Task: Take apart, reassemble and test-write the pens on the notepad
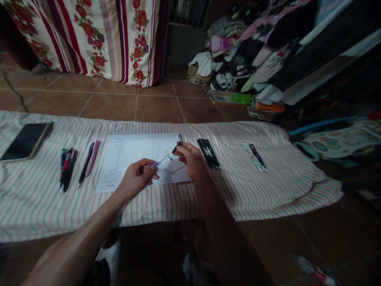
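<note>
My left hand [135, 178] grips a slim white pen with a purple section [160, 159], its tip pointing up and right over a spiral-bound printed sheet pad [131, 159]. My right hand [193, 160] pinches a small black part [176, 148], perhaps a pen cap, just above the pad's right corner. A tiny dark bit [170, 157] lies on the paper between my hands. Both hands hover at the pad, and the lower right of the sheet is partly hidden by my right hand.
A striped cloth [238, 198] covers a low surface on the tile floor. On it lie a phone [26, 141], several pens [67, 169], a black and a pink pen [88, 163], several black pens [208, 153] and a packaged pen [255, 157]. Clothes are heaped behind at right.
</note>
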Demonstrator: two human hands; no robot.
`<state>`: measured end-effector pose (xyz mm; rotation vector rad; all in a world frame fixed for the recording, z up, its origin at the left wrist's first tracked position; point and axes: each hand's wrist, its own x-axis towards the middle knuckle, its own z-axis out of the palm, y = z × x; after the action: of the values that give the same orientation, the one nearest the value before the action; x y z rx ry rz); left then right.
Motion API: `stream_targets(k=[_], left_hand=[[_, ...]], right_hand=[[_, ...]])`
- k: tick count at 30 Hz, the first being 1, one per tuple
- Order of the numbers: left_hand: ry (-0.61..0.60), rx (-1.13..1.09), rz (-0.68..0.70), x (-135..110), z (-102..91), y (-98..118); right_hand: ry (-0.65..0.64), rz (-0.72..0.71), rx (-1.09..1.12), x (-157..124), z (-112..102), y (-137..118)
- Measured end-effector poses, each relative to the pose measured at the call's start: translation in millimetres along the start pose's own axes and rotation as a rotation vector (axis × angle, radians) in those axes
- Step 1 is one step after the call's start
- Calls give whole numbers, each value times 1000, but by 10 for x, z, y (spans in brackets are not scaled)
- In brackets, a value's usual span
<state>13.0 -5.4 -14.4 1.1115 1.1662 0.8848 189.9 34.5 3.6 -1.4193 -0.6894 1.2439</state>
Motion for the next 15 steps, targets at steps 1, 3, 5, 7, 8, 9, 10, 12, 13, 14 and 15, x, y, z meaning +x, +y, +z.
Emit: stream_targets(k=[1, 3, 5, 7, 8, 9, 10, 12, 13, 14, 15], left_hand=[[-3, 1, 3, -3, 1, 0], [-9, 10, 12, -7, 0, -4], [-15, 23, 19, -4, -3, -15], [-18, 25, 18, 2, -5, -30], [-19, 19, 16, 4, -5, -36], [-20, 10, 14, 6, -5, -41], [-22, 2, 14, 6, -4, -43], [-25, -4, 16, 2, -2, -40], [-24, -1, 16, -2, -1, -34], [-20, 3, 13, -6, 1, -27], [-15, 7, 11, -9, 2, -19]], right_hand=[[-1, 2, 4, -2, 4, 2], [-5, 4, 14, -2, 8, 7], [-8, -1, 24, 1, 7, 15], [-11, -10, 30, 2, 6, 22], [-12, -12, 33, 0, 7, 22], [-12, -13, 35, -3, 9, 20], [-13, -13, 39, -8, 12, 16], [-18, -7, 49, -20, 20, 3], [-21, -4, 56, -26, 25, -3], [-25, -2, 61, -30, 29, -8], [-26, -2, 66, -33, 33, -10]])
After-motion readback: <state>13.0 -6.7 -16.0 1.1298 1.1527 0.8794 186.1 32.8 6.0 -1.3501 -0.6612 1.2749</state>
